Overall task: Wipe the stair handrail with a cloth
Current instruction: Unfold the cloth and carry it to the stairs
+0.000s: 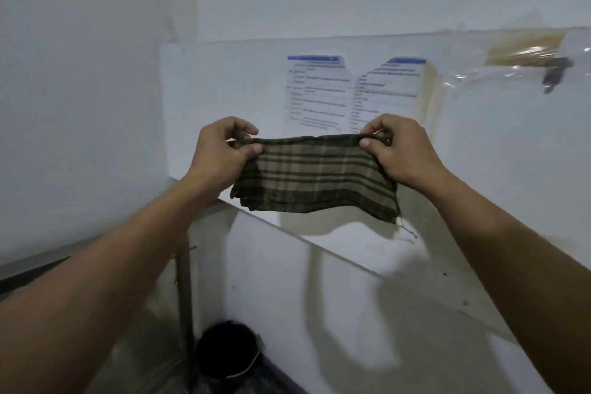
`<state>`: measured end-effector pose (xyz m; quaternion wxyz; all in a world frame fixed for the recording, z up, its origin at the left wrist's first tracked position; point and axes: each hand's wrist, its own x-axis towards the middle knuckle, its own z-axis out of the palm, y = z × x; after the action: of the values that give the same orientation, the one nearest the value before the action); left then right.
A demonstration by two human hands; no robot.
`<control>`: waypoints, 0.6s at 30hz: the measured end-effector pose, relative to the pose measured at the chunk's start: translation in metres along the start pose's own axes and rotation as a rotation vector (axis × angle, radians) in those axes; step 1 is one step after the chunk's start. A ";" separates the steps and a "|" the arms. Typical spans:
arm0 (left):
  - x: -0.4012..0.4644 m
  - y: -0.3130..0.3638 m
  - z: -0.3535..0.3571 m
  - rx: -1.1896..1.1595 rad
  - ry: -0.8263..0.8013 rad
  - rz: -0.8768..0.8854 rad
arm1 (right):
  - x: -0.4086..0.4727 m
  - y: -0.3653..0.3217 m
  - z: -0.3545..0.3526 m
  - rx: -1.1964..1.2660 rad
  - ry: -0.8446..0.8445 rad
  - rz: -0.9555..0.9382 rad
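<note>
Both hands are up in front of the camera with a plaid cloth [315, 174] stretched between them. It's dark green and tan check, folded into several layers, and its long axis runs left to right, pretty much level, with the top edge pulled taut and the rest hanging down. The lower right corner droops a bit further than the left, with a loose thread dangling off it.

The left hand [220, 150] pinches the top left corner of the cloth, thumb on the near side and the fingers curled over the back. The right hand [398, 149] does the same at the top right corner, thumb pressed on the front. So both are clamped on the cloth, and it's held in the air, not resting on anything.

Behind and below the cloth there's a white slanted ledge [319, 245] running from the left, just under the left wrist, down toward the lower right. Can't honestly tell if that's the stair rail or just a wall top. The cloth's bottom edge hangs just above it without touching, and its shadow falls on the white surface.

On the white panel behind are two printed sheets [351, 93] with blue headers, text too blurry to read. Off to the upper right is a clear plastic bag [524, 61] stuck to the wall with something brownish inside; no idea what it is.

Down at the bottom edge sits a dark round bin [228, 350], contents not visible.
</note>
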<state>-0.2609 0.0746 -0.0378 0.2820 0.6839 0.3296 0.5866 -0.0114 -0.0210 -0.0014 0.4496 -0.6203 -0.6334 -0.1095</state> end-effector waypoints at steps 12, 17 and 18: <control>-0.084 -0.095 -0.269 0.518 0.138 -0.293 | 0.001 -0.169 0.276 0.270 -0.527 -0.368; -0.134 -0.106 -0.362 0.720 0.435 -0.395 | -0.020 -0.273 0.373 0.448 -0.630 -0.523; -0.145 -0.106 -0.378 0.768 0.471 -0.404 | -0.025 -0.294 0.390 0.487 -0.650 -0.549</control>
<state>-0.6607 0.0270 -0.1518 0.0356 0.5098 0.7028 0.4949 -0.4450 0.1729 -0.1193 0.3153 -0.3092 -0.8882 0.1265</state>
